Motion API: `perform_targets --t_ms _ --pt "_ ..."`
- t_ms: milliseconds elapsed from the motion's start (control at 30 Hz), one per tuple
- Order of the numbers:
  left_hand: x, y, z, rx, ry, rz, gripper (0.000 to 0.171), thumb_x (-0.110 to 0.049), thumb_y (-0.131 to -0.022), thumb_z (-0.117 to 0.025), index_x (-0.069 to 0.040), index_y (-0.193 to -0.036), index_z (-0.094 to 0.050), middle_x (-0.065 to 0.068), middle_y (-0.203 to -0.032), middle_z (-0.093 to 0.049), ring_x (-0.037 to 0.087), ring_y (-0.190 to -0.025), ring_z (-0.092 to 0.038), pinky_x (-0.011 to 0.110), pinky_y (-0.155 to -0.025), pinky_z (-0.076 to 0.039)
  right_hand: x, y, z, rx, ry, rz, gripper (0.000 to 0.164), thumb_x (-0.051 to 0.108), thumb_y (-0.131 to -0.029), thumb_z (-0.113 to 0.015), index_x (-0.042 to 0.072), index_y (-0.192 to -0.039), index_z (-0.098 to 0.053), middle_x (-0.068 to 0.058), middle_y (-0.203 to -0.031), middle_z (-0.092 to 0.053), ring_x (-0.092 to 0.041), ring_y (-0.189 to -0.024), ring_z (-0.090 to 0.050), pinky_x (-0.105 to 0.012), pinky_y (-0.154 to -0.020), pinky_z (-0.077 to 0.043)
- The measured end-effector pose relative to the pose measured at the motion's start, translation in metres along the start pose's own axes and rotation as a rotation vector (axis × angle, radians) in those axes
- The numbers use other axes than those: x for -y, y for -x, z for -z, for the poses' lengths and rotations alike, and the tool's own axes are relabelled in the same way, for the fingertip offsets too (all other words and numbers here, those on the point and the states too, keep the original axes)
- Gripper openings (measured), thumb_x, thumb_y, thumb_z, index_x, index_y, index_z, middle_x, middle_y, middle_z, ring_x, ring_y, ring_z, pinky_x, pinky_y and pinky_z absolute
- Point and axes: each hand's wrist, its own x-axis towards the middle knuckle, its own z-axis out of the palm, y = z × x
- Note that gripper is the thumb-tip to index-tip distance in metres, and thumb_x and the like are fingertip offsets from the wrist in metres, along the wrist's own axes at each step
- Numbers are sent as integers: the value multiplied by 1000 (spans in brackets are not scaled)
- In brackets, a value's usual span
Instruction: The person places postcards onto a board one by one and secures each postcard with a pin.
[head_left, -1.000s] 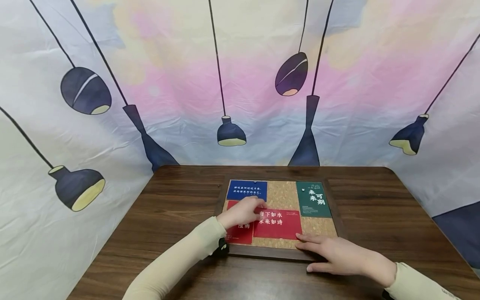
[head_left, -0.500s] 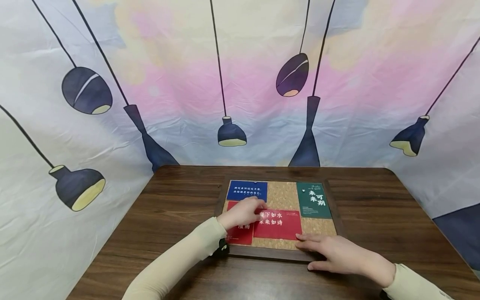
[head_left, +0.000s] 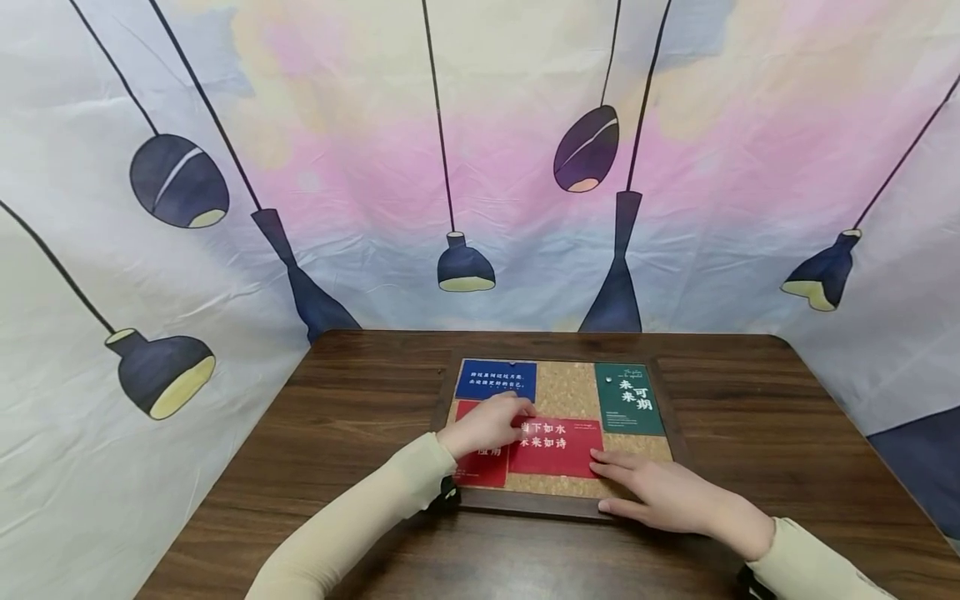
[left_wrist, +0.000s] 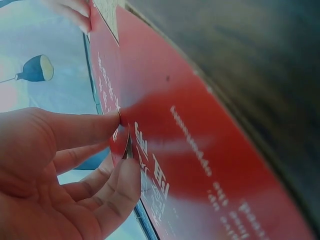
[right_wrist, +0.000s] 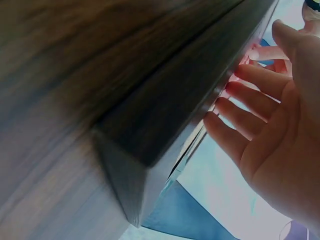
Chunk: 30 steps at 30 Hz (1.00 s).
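Note:
On a wood-framed cork board [head_left: 566, 387], a wide red card [head_left: 558, 458] with white lettering overlaps a second red card [head_left: 480, 477] at its left. My left hand [head_left: 483, 423] is at the wide card's upper left corner. Close up in the left wrist view, fingertips [left_wrist: 131, 167] lie on either side of a slightly lifted card corner [left_wrist: 126, 145] and seem to pinch it. My right hand [head_left: 667, 492] reaches in from the right with fingers extended, fingertips touching the wide card's right edge. In the right wrist view its fingers [right_wrist: 260, 80] are spread above the frame.
A blue card [head_left: 495, 372] is at the board's upper left and a green card [head_left: 630, 408] at its right, each with a small clear pin. The board's dark frame [head_left: 540, 504] rests on a brown wooden table [head_left: 360, 417]. A lamp-patterned cloth [head_left: 375, 167] hangs behind.
My right hand has shifted slightly up and left along the wide red card's right edge. The left hand stays at the same corner.

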Motion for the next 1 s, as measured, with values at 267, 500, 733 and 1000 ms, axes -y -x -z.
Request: perform_targets --t_ms 267,500,733,1000 --pt "2 0 -2 2 -6 -11 32 -20 -92 -76 -14 -123 -70 2 -113 -63 12 -94 -57 31 -88 -53 2 -4 0 2 -24 -33 67 56 -93 -64 10 -141 -60 -9 -145 -55 -28 -127 -56 -48 -92 -55" --pt "3 3 1 18 14 -14 37 -20 -90 -78 -15 -125 -69 3 -114 -61 12 -93 -56 30 -86 -54 4 -6 3 9 -46 -39 67 54 -92 -67 8 -141 -60 -10 -146 -55 -30 -128 -55 -50 -93 -54" --pt "12 19 12 -35 76 -60 37 -20 -93 -73 -9 -128 -67 9 -117 -67 22 -104 -63 38 -88 -54 4 -7 4 10 -56 -52 67 53 -93 -67 8 -141 -60 -10 -146 -55 -30 -129 -55 -51 -94 -53" --pt "33 52 36 -211 222 -47 28 -15 -96 -70 -6 -122 -69 13 -119 -67 27 -102 -65 41 -83 -56 6 -6 4 15 -76 -81 66 52 -91 -69 10 -141 -60 -9 -146 -55 -29 -129 -54 -52 -95 -53"
